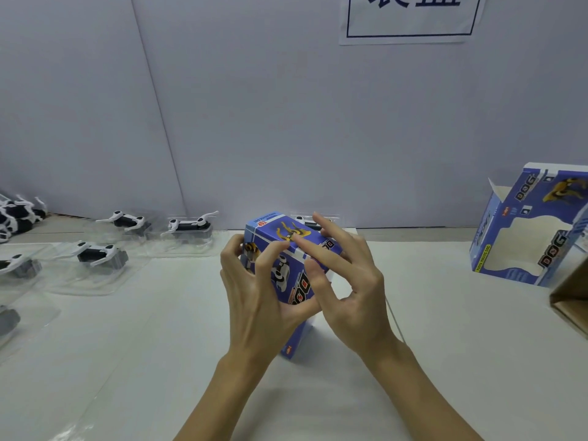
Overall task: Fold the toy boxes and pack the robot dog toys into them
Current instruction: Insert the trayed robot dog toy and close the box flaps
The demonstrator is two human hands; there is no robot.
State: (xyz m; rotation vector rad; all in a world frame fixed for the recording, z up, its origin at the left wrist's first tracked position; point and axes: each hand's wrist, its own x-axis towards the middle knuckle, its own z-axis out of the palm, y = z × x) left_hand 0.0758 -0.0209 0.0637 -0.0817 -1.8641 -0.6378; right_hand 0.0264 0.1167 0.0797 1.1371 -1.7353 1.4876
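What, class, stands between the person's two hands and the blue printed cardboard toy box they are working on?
Nothing visible does. The left hand already grips the blue printed cardboard toy box from its left side, and the right hand rests straight fingers on its top. The bagged white-and-black robot dog toys lie apart, to the left.

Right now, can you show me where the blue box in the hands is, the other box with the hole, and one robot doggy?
Held blue box [288,232], head view, top panel.
Window box [528,246], head view, front face by its cut-out.
Robot dog toy [95,253], head view, dark body.
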